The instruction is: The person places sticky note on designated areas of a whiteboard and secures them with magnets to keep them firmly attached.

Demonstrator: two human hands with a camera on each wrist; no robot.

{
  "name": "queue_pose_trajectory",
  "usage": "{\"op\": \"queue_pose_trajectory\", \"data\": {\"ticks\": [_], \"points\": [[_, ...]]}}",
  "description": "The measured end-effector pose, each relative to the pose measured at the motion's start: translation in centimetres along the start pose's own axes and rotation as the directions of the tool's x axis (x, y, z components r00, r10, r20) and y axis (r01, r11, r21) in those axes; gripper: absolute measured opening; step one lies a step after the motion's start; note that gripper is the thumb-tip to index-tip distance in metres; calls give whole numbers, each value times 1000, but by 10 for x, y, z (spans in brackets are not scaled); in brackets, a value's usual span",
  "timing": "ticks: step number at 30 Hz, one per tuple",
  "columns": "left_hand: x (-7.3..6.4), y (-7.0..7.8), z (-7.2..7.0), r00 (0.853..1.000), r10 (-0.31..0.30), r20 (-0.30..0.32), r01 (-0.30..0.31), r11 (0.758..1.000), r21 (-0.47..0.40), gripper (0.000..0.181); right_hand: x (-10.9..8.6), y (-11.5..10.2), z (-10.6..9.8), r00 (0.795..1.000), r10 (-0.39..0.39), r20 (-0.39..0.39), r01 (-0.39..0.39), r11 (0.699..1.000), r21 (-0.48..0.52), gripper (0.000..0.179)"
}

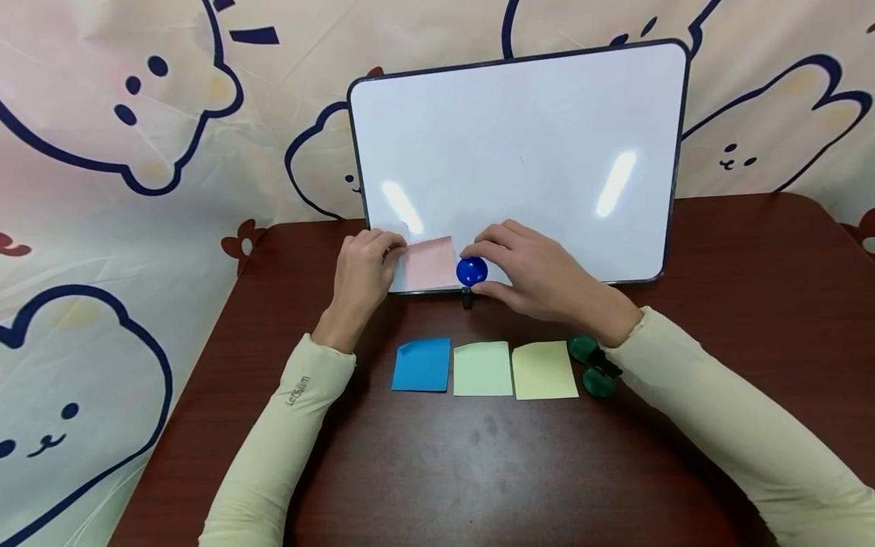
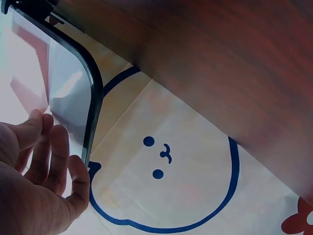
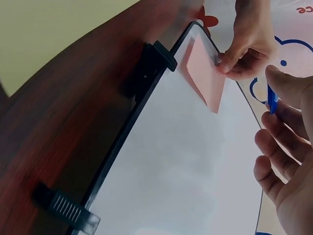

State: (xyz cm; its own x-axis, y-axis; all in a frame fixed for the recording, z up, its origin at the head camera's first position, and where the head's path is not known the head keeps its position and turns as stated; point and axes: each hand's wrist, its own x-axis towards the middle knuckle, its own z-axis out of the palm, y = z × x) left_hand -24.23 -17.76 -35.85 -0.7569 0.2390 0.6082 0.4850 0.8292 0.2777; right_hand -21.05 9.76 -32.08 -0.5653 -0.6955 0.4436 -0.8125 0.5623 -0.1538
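Observation:
A pink sticky note (image 1: 429,264) is at the lower left of the whiteboard (image 1: 519,152). My left hand (image 1: 362,273) pinches the note's left edge between thumb and fingers. In the right wrist view the note (image 3: 205,78) looks partly lifted off the board's surface. My right hand (image 1: 540,273) holds a round blue magnet (image 1: 472,270) between thumb and fingers, just right of the note. Edge-on, the magnet (image 3: 272,99) shows in the right wrist view, apart from the board. The left wrist view shows the left fingertips (image 2: 36,115) at the note's corner.
Blue (image 1: 421,365), pale green (image 1: 482,369) and yellow (image 1: 544,371) sticky notes lie in a row on the brown table (image 1: 444,471). Two round green things (image 1: 598,382) sit beside the right sleeve. A black clip foot (image 3: 159,56) holds the board's lower edge. Behind hangs a cartoon-print cloth (image 1: 287,91).

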Motion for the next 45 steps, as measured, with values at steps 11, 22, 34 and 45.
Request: {"op": "queue_pose_trajectory", "data": {"ticks": [11, 22, 34, 45], "points": [[0, 1, 0, 1000, 0, 2, 0, 1000, 5, 8, 12, -4, 14, 999, 54, 2, -54, 999, -9, 43], [-1, 1, -2, 1000, -16, 15, 16, 1000, 20, 10, 27, -8, 24, 997, 76, -18, -76, 997, -26, 47], [1, 1, -1, 1000, -10, 26, 9, 999, 33, 12, 40, -14, 27, 991, 130, -21, -131, 990, -44, 45], [0, 2, -2, 1000, 4, 28, -5, 999, 45, 10, 52, -13, 35, 982, 189, 4, -188, 979, -74, 44]]}}
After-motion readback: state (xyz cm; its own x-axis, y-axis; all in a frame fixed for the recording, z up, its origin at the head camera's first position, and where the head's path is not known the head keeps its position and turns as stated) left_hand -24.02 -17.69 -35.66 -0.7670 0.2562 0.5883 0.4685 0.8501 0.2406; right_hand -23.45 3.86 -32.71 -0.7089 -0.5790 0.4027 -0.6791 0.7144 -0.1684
